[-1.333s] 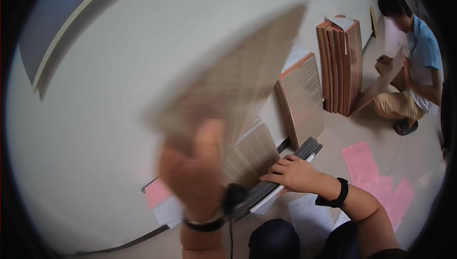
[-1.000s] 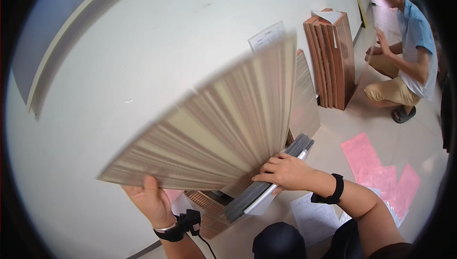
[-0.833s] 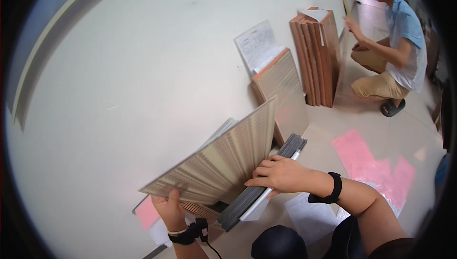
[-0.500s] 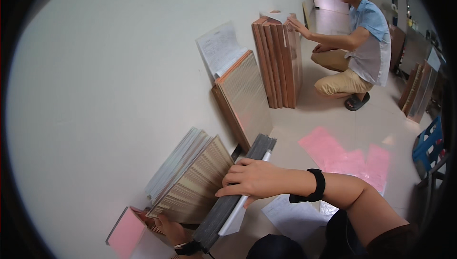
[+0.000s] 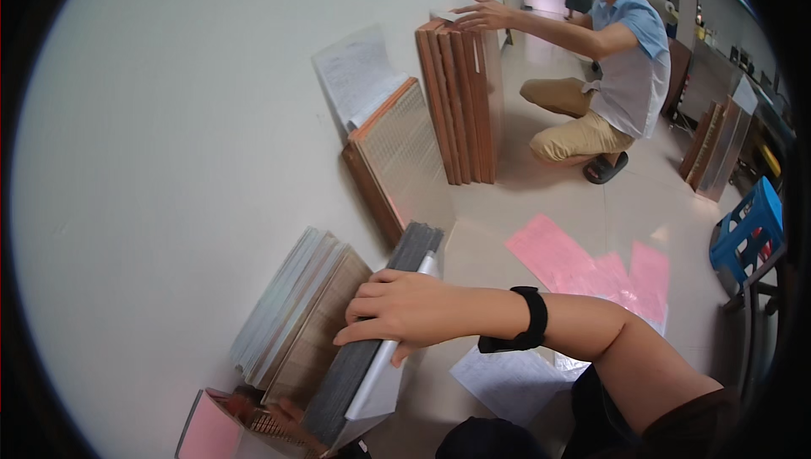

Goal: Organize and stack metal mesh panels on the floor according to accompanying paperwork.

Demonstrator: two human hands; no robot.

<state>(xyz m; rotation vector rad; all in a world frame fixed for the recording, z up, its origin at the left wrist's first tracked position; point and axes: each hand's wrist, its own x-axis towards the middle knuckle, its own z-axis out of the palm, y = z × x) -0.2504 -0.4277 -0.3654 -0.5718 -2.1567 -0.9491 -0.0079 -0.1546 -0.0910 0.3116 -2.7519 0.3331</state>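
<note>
My right hand (image 5: 393, 307) is closed over the top edge of a stack of dark grey boards (image 5: 345, 379), fingers on the far side and thumb on the near side. A white sheet (image 5: 376, 391) covers the near face of that stack. My left hand (image 5: 291, 417) is low beside the stack's lower end, blurred and partly hidden by it, so what it grips is unclear. Right beside it stands a brown patterned panel (image 5: 317, 320), in front of several pale panels (image 5: 283, 303) leaning on the wall.
Pink sheets (image 5: 583, 265) and white papers (image 5: 507, 379) lie on the floor to the right. A larger panel (image 5: 405, 151) with a paper leans on the wall. Beyond, a co-worker crouches, both hands at upright reddish-brown boards (image 5: 456, 108). A blue stool (image 5: 748, 227) stands far right.
The brown panel by my left hand has swung back toward the pale panels. More of the white sheet on the grey stack shows. The co-worker's second hand has risen to the boards' top.
</note>
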